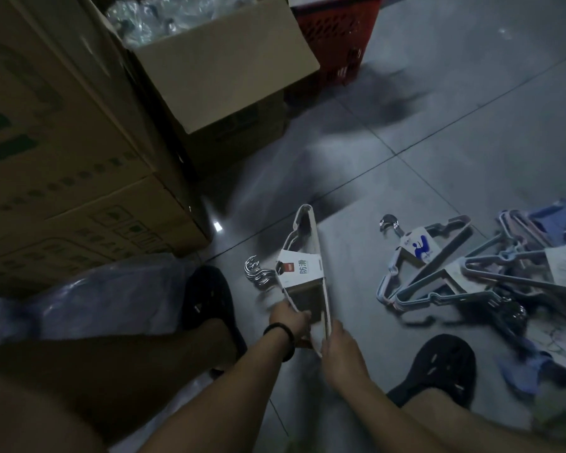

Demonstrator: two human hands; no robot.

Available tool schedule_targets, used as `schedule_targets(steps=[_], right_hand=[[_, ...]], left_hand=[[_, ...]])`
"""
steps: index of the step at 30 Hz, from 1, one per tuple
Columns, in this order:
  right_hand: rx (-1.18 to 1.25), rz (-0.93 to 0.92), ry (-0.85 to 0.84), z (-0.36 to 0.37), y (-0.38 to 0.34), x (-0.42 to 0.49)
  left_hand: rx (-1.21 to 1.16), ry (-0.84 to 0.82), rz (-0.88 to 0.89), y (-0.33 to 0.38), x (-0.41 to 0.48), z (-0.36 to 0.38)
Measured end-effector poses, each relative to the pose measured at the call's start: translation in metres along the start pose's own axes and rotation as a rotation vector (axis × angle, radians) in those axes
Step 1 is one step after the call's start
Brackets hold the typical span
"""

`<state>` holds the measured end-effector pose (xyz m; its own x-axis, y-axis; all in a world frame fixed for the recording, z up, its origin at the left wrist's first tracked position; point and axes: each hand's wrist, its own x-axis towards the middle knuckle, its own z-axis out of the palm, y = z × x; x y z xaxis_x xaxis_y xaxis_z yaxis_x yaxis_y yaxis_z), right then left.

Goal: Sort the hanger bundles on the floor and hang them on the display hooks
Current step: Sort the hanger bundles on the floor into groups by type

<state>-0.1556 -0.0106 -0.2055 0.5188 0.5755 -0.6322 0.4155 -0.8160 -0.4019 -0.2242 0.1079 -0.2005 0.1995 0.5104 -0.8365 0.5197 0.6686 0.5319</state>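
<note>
Clutching the near end of a thin white plastic hanger bundle (307, 280) with left grip (290, 320) and right grip (339, 348), fingers curled round it. Wrapped in a paper band (299, 269), shiny metal hooks (257, 273) bunched, low over smooth grey floor (455, 142). Heaped nearby at right: more triangle bundles (438, 276).

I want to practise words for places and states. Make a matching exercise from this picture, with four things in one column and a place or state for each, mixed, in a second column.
Column one
1. white hanger bundle
2. red basket
3. cardboard box
4. pile of hanger bundles

Column two
A. at the top of the view, right of the box flap
B. lying loose on the floor, at the right
C. gripped by the left hand and the right hand
D. open, with clear plastic packs inside

Pairs: 1-C, 2-A, 3-D, 4-B
</note>
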Motion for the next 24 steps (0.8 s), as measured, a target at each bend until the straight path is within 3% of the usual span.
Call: schedule_targets(steps=[5, 10, 16, 24], right_hand=[[-0.014, 0.108, -0.124, 0.016, 0.012, 0.039], [0.184, 0.166, -0.04, 0.006, 0.001, 0.083], [0.215, 0.265, -0.002, 0.01, -0.012, 0.118], [0.115, 0.097, 0.118, 0.012, -0.068, 0.158]], left_hand=[[0.24, 0.149, -0.06, -0.02, 0.043, 0.008], [0.231, 0.136, 0.031, -0.018, 0.07, 0.018], [0.222, 0.295, 0.004, -0.02, 0.093, 0.031], [0.284, 0.391, 0.141, 0.048, 0.13, -0.011]])
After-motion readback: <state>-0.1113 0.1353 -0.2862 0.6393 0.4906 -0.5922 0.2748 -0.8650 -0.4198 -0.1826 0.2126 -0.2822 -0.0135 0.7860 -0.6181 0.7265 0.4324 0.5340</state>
